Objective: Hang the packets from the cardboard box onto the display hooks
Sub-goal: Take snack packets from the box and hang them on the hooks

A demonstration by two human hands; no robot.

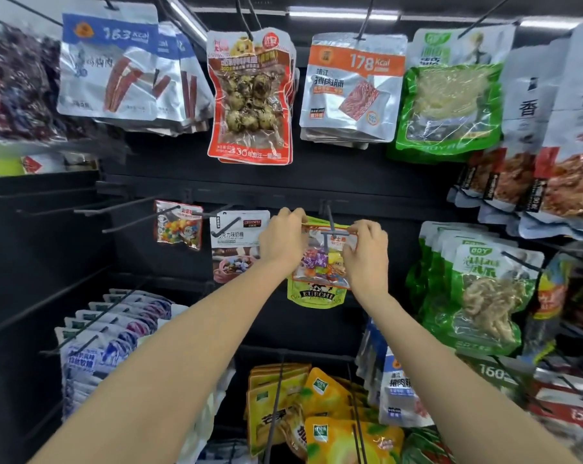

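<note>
Now both hands pinch the top edge of a candy packet (320, 262) at the middle of the display: the left hand (280, 239) grips its left corner, the right hand (367, 249) its right, fingers curled. Its hang hole sits at the tip of a dark display hook (332, 226). Keeping the edge taut and level should help it slide back (toward the far panel). Whether the hook has passed through the hole is unclear; the cardboard box is out of view.

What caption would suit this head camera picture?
Both hands, left hand and right hand, thread a candy packet onto a display hook.
</note>
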